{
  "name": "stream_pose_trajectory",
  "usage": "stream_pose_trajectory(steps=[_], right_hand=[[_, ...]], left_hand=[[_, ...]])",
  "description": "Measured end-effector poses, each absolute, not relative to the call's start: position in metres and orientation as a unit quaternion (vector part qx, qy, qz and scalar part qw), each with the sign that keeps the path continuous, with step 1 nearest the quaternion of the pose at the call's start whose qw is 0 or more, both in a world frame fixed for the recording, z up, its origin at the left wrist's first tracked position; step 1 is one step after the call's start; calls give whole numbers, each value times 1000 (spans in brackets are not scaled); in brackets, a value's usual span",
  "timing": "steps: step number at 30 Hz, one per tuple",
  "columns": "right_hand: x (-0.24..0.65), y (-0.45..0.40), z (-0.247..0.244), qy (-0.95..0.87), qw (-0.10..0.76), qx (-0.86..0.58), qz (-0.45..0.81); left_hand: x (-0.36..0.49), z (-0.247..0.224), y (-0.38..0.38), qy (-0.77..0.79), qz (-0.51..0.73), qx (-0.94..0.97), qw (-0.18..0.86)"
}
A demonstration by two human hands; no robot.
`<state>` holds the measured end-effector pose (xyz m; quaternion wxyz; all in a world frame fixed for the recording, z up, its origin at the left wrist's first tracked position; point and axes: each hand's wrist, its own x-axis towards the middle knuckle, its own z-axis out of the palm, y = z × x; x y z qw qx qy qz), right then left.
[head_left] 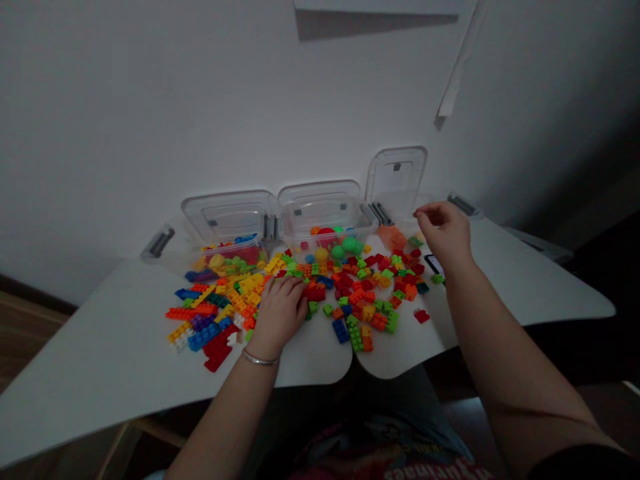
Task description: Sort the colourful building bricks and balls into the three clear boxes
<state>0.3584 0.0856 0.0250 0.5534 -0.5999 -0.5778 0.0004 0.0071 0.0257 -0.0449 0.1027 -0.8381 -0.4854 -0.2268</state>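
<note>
My left hand (283, 308), with a silver bracelet at the wrist, lies palm down on the loose toy building bricks. Its fingers are stretched out and a little apart. A red brick (314, 292) is right beside its fingertips, and yellow bricks (250, 285) lie to its left. Raised above the right side of the table, my right hand (447, 233) is closed in a pinch. Whatever is between its fingertips is too small to make out. Below and left of it is a bin holding an orange, translucent-looking item (393, 237).
Clear plastic bins stand along the wall with lids up: the left one (227, 250) holds bricks, the middle one (330, 233) coloured balls. A dark phone-like object (434, 265) is by my right wrist. The white table (120, 347) has a seam and notch at its front middle.
</note>
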Motion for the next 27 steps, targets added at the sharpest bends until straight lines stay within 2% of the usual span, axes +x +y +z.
stream_pose_trajectory(steps=[2,5,8,12,19,27], right_hand=[[352,70,17,-627,513,-583,68],[345,53,0,-740,366,-551,125],[338,44,-17,-802,269,-522,105],[327,36,-31,-806,218,-548,46],[321,33,-45,-803,225,-549,58],[323,36,-51,-734,345,-577,97]], left_hand=[[7,-45,25,-486,-226,-838,100],[8,-44,25,-485,-229,-839,97],[8,-44,25,-483,-229,-840,95],[8,-44,25,-484,-227,-840,91],[7,-44,25,-479,-226,-844,86],[7,-46,26,-478,-226,-844,86]])
